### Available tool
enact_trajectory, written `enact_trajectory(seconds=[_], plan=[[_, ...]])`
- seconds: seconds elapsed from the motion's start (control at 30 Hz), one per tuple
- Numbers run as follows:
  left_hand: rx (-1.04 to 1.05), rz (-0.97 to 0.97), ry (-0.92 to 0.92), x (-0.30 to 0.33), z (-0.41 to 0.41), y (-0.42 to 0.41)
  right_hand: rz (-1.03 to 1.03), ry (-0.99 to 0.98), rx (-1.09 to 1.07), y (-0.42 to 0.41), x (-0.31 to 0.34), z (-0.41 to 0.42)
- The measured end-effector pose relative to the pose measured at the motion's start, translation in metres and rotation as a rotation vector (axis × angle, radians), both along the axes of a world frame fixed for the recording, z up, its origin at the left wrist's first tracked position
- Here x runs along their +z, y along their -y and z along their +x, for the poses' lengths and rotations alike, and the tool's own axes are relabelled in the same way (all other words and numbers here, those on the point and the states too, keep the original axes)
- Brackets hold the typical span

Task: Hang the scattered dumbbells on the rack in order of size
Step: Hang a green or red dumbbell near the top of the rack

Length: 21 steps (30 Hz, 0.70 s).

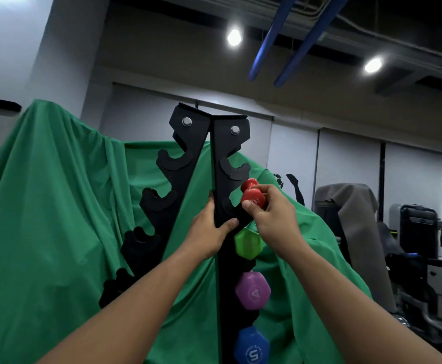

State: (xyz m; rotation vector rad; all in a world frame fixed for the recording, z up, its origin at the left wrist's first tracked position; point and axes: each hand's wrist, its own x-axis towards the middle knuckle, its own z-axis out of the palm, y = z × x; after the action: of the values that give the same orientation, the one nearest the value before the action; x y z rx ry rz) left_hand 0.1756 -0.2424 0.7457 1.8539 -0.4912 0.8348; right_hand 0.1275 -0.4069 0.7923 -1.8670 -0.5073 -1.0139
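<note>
A black A-frame dumbbell rack [222,158] stands in front of me with hooked cradles down both rails. On the right rail hang a green dumbbell [247,244], a purple one marked 4 [252,291] below it, and a blue one marked 5 [251,346] at the bottom. My right hand [272,214] holds a small red dumbbell [252,197] beside the cradle just above the green one. My left hand [210,232] grips the right rail's edge at that same height. The two top cradles on the right rail and all the left-rail cradles hold nothing.
A green cloth [57,206] drapes over something behind the rack. Covered gym machines [411,245] stand at the right. A white wall and ceiling lights lie beyond.
</note>
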Motion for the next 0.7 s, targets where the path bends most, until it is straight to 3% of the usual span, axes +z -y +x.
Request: enact_trajectory(seconds=[0.37,0.7], plan=[[0.043,0.020,0.122,-0.004,0.016,-0.004,-0.159,-0.083,0.066,0.000,0.014,0.031],[0.101,0.040,0.099,-0.005,0.017,-0.003,-0.251,-0.077,0.028,0.003,0.016,0.033]])
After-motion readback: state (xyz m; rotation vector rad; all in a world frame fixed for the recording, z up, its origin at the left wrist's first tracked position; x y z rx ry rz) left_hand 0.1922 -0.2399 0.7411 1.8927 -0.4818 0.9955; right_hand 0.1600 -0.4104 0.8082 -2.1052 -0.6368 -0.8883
